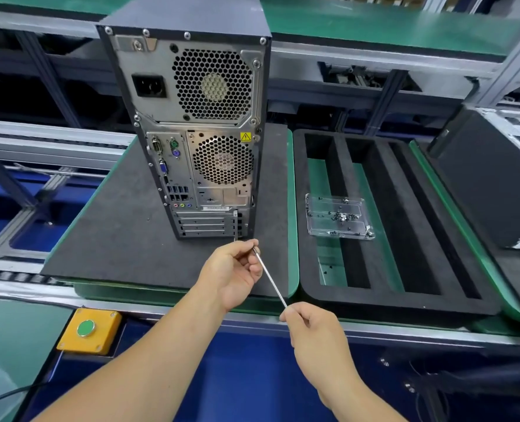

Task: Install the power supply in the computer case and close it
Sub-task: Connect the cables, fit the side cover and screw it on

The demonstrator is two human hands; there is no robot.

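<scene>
Nearest the camera, two bare forearms reach forward over the blue front of the bench. The right hand [309,322] pinches the lower end of a thin metal screwdriver shaft [270,277] between thumb and fingertips, its other fingers curled in; the handle cannot be seen. The left hand [233,274] is a little farther out, its thumb and forefinger closed on the shaft's upper end, just below the foot of the computer case [191,123]. To the left of the arms a yellow box with a green push button [88,328] sits on the bench edge. The case stands upright on a dark grey foam mat [115,233] laid over a green pallet, its rear panel facing the camera. The power supply [191,83] fills the top of that panel: a bare metal face with a black mains socket on the left and a honeycomb fan grille on the right. Below it come the port block, a second round fan grille with a yellow warning sticker, and four slot covers. The dark side panels are on. To the right, a black foam tray [399,293] with long slots holds a clear plastic lid [338,217] scattered with small screws. Beyond run grey aluminium conveyor rails and green shelving.
</scene>
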